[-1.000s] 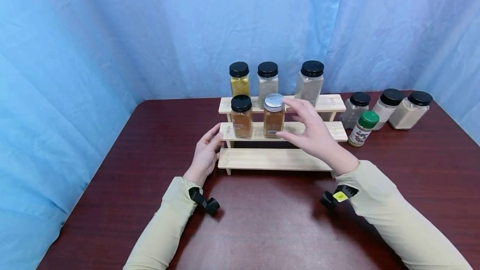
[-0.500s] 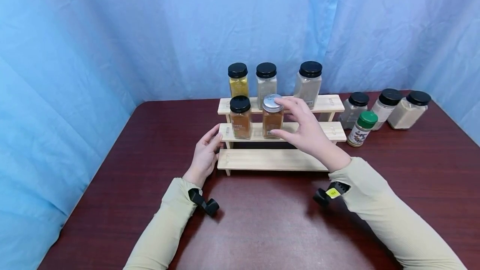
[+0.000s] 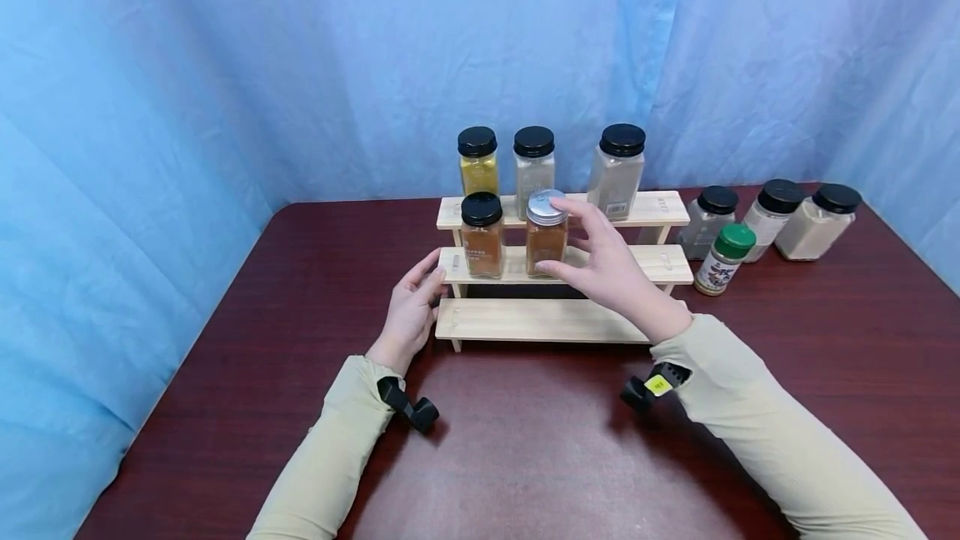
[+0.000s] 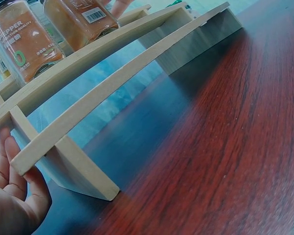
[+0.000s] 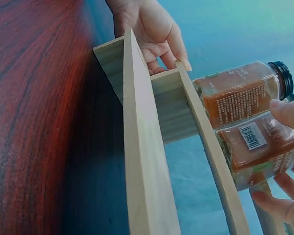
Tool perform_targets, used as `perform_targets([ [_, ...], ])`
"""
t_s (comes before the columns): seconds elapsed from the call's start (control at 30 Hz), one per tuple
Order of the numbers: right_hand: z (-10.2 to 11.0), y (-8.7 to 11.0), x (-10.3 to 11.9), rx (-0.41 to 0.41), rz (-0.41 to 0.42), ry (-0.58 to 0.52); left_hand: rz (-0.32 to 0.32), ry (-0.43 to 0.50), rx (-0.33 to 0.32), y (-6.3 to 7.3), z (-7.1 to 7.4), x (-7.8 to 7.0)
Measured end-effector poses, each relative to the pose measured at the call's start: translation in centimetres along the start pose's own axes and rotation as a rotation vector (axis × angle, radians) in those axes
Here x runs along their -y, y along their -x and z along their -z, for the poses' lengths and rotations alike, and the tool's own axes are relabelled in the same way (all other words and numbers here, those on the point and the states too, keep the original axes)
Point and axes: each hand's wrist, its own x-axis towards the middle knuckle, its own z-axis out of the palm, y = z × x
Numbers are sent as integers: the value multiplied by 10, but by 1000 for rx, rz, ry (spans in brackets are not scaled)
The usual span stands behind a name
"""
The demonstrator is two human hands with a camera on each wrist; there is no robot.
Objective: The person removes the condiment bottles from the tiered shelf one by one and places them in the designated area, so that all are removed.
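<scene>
A three-step wooden spice rack (image 3: 555, 320) stands on the table. My left hand (image 3: 409, 308) holds the left end of its middle shelf, fingers curled about the edge. On that shelf is a spice jar with a silver lid (image 3: 545, 250), filled with orange-brown powder. My right hand (image 3: 611, 267) grips it from the right, a fingertip on the lid and the thumb on the near side. In the right wrist view, the jar's barcode side (image 5: 254, 137) shows between thumb and fingers. A black-lidded pepper jar (image 3: 483, 248) stands just left of it.
On the top shelf stand a yellow-filled jar (image 3: 478, 169), a pale jar (image 3: 534, 182) and a greyish jar (image 3: 618, 177). Right of the rack are a green-capped bottle (image 3: 718, 272) and several black-lidded jars (image 3: 816, 227). A blue curtain (image 3: 480, 40) hangs behind the table (image 3: 480, 457).
My right hand has moved left and closed in around the silver-lidded jar, its fingertip now over the lid. The left hand stays at the rack's end.
</scene>
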Motion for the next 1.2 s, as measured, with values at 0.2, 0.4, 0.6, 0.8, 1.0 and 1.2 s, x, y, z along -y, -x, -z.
perform_targets([
  [0.2, -6, 0, -2, -38, 5, 9, -2, 4, -1, 0, -1, 0],
  [0.4, -12, 1, 0, -83, -4, 33, 4, 1, -1, 1, 0, 1],
  [0.6, -15, 1, 2, -123, -2, 73, 6, 4, -5, 1, 0, 1],
  [0.8, -18, 0, 4, -158, -7, 93, 0, 16, -7, 0, -1, 0],
  [1.0, -23, 2, 6, -202, 16, 99, 4, 11, -12, 1, -1, -1],
  [1.2, -29, 6, 5, -281, 137, 142, 3, 6, -8, 0, -2, 0],
])
